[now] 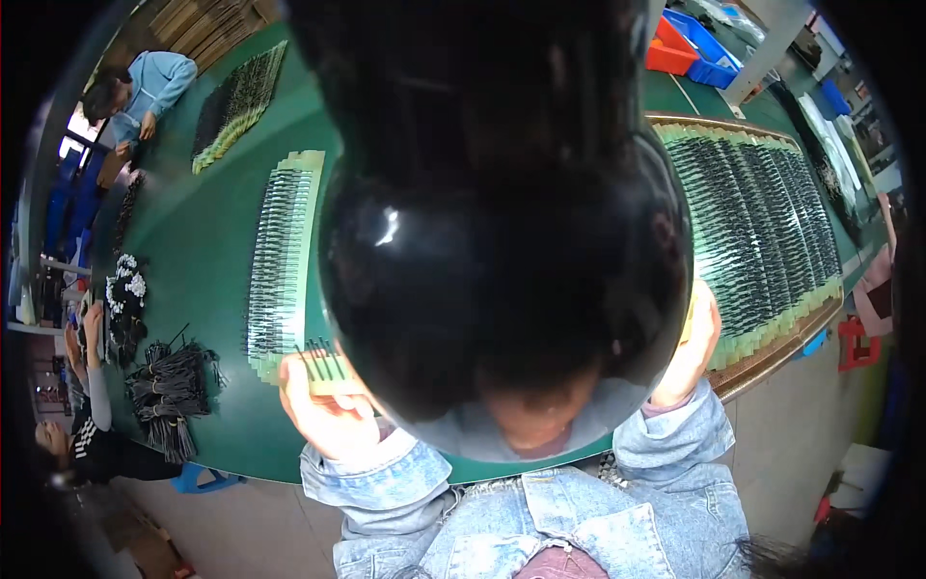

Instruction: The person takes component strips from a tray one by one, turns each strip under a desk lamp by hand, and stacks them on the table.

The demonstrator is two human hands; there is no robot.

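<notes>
My left hand (333, 415) is closed on the end of a pale green strip (333, 386) with thin black pin-like parts standing up from it. The strip runs behind a large glossy black rounded object (502, 251), which hides the middle of the view. To the right of that object, my right hand (696, 352) is partly hidden; a yellow-green sliver, seemingly the strip's other end, shows at its fingers. Just beyond my left hand lies a row of similar strips (280, 261) with black parts. Beside my right hand, a brown-edged board (772, 372) carries several rows of such strips.
Bundles of black cable-like pieces (169, 391) and white-tipped pieces (125, 289) lie on the green table (207, 251) at left. Another strip batch (241, 101) is farther off. Two co-workers sit along the left side. Red (668, 48) and blue (709, 53) bins stand far right.
</notes>
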